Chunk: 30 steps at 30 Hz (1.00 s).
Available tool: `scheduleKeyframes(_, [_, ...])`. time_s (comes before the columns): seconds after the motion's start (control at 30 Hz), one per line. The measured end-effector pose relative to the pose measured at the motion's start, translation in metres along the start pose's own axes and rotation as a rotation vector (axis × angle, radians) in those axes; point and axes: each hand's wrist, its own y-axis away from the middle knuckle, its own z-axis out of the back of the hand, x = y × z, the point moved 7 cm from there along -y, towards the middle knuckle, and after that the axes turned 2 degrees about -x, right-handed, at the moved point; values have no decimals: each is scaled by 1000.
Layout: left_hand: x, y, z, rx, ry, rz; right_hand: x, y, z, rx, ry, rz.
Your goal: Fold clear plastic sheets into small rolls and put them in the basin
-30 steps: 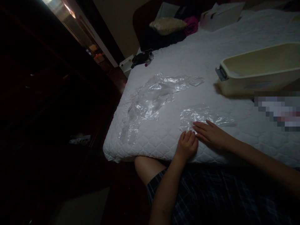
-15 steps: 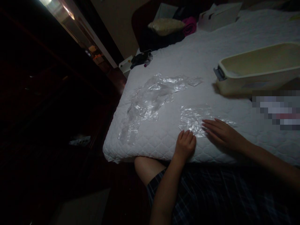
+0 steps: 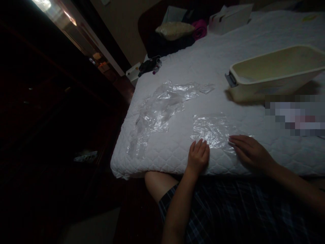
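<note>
A clear plastic bag (image 3: 210, 130) lies spread and wrinkled on the white quilted bed (image 3: 175, 156), close to its near edge. My left hand (image 3: 198, 154) rests palm down at the bag's near left corner, with its fingers stretched out. On the bag's right part lies my right hand (image 3: 250, 149), fingers extended and flat, the fingertips touching the film. Neither hand grips anything that I can see. Farther left, more clear plastic bags (image 3: 162, 108) lie overlapped in a crumpled, curved strip.
A cream plastic bin (image 3: 269, 89) with a grey latch stands on the bed at right, near a blurred-out patch. Toward the back are a white box (image 3: 230, 20), a magenta roll of cloth (image 3: 199, 29) and a pale cushion-like bundle (image 3: 175, 30). Small dark items (image 3: 149, 66) lie at the far left edge.
My right hand has slid to the right across the plastic bag, uncovering more of it. My left hand has stayed near the same corner. The view has shifted slightly.
</note>
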Motion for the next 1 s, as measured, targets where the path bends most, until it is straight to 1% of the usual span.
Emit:
scheduleKeyframes(0.13, [-12,-7,1,-36,93,-5,-2,4,3,-19,-13,-12])
scheduleKeyframes(0.23, [-25,-11,-8,9,138,-53,-3,7,5,6,-6,-36])
scheduleKeyframes(0.33, [-32,-11,-17,61,149,-94,0,12,4,32,-9,1])
scheduleKeyframes(0.47, [-34,-7,-23,147,137,-136,-1,18,-1,125,-51,-5])
scheduleKeyframes(0.53, [-34,-6,-23,165,130,-147,-2,18,-2,145,-66,-17])
scheduleKeyframes(0.67, [-34,-8,-19,145,98,-138,-1,14,0,135,-76,-9])
scheduleKeyframes(0.8, [-34,-12,-15,115,69,-137,0,11,-1,157,-68,16])
scheduleKeyframes(1.0, [-34,-13,-14,131,66,-135,6,3,0,129,-12,41])
